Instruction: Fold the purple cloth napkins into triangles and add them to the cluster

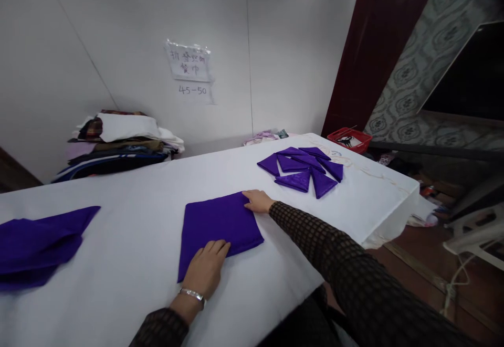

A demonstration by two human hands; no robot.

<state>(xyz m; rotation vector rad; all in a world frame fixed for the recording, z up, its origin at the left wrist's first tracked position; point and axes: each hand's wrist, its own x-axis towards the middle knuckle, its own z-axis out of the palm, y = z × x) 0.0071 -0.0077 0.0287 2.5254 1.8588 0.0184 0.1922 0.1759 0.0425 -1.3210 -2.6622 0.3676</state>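
Note:
A purple napkin point(220, 221), folded into a flat square, lies on the white-covered table in front of me. My left hand point(207, 268) rests palm down on its near edge, with the fingers stretched over the cloth. At the far right corner, my right hand point(259, 201) has thumb and fingers closed on the napkin's edge. To the right, beyond that hand, several purple napkins folded into triangles point(293, 180) lie in a loose ring, some overlapping. More purple cloth point(35, 244) lies loosely bunched at the left, partly cut off by the frame's edge.
The white tablecloth point(137, 237) hangs over the table's right end. Behind the table at left is a stack of folded clothes point(122, 137). A red basket point(349, 140) stands past the far right corner. A white plastic chair point(478, 237) is at right.

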